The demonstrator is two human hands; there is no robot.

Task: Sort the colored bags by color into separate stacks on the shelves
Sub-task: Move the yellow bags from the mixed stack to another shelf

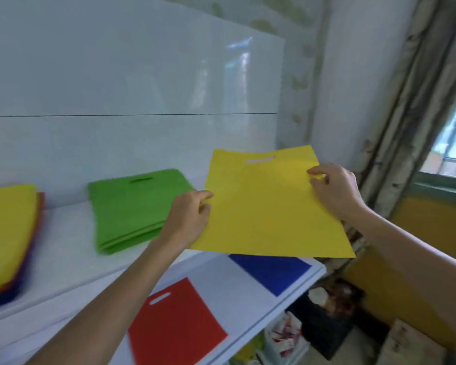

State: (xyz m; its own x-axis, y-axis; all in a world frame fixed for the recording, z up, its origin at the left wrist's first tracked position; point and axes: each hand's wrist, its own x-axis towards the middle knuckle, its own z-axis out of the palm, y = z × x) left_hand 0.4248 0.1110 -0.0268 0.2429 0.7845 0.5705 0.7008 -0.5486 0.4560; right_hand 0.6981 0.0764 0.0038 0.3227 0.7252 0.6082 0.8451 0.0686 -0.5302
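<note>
Nearest, on the white lower shelf (221,280), a red bag (174,327) lies flat with its cut-out handle toward the wall. Well apart from it, at the shelf's right end, lies a blue bag (271,272), its far part hidden. Below and to the right of that shelf sit some dark things, too blurred to name.

Above the blue bag, both bare forearms reach forward and hold one yellow bag (269,206) in the air, nearly flat, handle slot on the far edge. The left grip (188,217) pinches the bag's left edge, thumb on top and fingers curled under. The right grip (334,191) pinches the right edge the same way, nearer the handle end.

Farther back, on the upper shelf (71,233), a stack of green bags (132,206) lies just left of the left grip — partly behind it. At the far left sits a mixed pile (5,233), yellow on top, red and dark blue edges showing beneath.

Behind stands a glossy white wall panel (116,75), with a barred window (453,143) at the right.
</note>
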